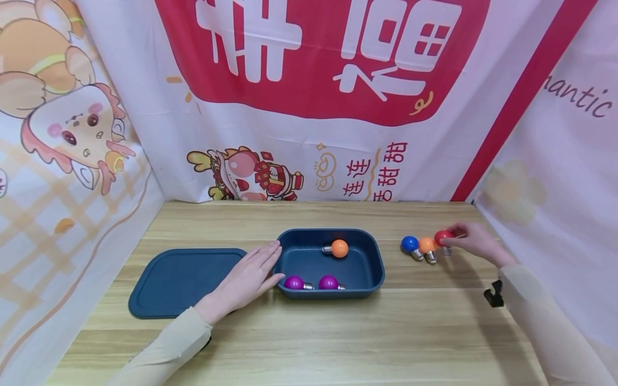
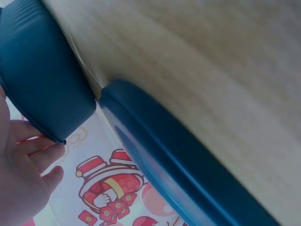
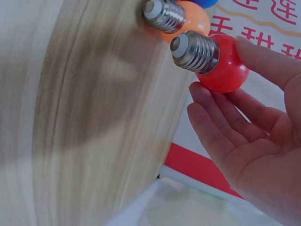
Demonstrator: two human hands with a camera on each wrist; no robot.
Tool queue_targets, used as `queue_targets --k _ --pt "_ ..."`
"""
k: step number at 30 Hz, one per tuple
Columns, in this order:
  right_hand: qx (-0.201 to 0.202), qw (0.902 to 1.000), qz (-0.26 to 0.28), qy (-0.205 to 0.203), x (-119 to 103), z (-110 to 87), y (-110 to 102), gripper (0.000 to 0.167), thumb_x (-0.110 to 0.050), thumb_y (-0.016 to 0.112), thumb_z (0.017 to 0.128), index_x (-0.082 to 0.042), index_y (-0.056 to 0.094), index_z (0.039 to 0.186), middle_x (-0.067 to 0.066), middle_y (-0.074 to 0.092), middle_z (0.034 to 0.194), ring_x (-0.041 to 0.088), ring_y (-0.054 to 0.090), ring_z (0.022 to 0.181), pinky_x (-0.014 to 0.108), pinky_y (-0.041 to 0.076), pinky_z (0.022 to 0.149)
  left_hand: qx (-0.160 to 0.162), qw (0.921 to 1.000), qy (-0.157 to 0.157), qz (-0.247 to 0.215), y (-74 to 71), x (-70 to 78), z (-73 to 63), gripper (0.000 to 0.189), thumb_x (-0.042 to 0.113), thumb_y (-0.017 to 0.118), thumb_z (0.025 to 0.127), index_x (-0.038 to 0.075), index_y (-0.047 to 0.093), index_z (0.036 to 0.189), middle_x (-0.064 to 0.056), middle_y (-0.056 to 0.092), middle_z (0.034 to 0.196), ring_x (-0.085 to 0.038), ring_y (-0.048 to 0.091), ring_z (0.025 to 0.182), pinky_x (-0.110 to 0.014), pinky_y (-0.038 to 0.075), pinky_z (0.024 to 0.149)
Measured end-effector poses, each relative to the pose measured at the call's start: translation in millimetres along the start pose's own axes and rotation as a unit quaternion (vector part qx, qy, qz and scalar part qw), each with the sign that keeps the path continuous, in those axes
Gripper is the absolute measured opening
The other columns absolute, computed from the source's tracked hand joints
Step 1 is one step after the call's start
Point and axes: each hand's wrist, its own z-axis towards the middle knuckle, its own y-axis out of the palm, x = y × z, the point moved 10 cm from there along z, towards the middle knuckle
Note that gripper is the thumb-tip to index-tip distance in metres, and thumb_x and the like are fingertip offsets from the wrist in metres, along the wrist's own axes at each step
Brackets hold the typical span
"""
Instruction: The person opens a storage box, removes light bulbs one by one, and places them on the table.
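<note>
The box (image 1: 357,271) and the lid (image 1: 181,281) left of it are dark blue. Inside the box, purple bulbs (image 1: 294,282), an orange bulb (image 1: 340,248); right of it, a blue bulb (image 1: 410,244), another orange bulb (image 1: 427,245), a red bulb (image 1: 442,237). Beneath it, tan wood-grained table (image 1: 338,343).

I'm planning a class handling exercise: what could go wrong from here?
The right grip holds the red bulb by its round end; it might slip.
The blue bulb and the orange bulb beside it lie loose on the table, so a nudge could roll them.
A bulb dropped into the box might knock the purple bulbs there.
</note>
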Motion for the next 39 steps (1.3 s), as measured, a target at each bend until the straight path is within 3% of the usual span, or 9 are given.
queue_targets --k 9,15,39 --pt "-0.016 0.9994 -0.024 0.020 13.8 -6.2 2.5 0.045 -0.031 0.073 0.089 0.008 0.066 0.111 0.021 0.072 0.101 0.027 0.065 0.090 0.029 0.051 0.071 -0.002 1.0000 -0.001 0.000 0.1 -0.4 -0.4 0.065 0.045 0.054 0.100 0.001 0.045 0.147 -0.014 0.043 0.156 -0.027 0.042 0.145 -0.049 0.036 0.119" --pt "-0.042 0.9978 -0.023 0.045 25.2 -11.2 13.4 0.048 -0.034 0.072 0.090 0.007 0.065 0.113 0.018 0.071 0.102 0.024 0.063 0.090 0.030 0.051 0.072 -0.002 1.0000 0.000 0.004 -0.4 0.2 -0.5 0.065 0.045 0.054 0.100 0.001 0.045 0.147 -0.014 0.044 0.156 -0.027 0.043 0.145 -0.049 0.037 0.118" --pt "-0.056 0.9968 -0.037 0.043 29.5 -9.5 23.0 0.045 -0.035 0.069 0.092 0.006 0.068 0.109 0.015 0.072 0.098 0.018 0.061 0.085 0.028 0.048 0.072 -0.001 1.0000 0.005 0.007 -1.3 1.1 0.2 0.065 0.046 0.053 0.100 0.001 0.046 0.147 -0.014 0.044 0.155 -0.027 0.043 0.145 -0.048 0.036 0.119"
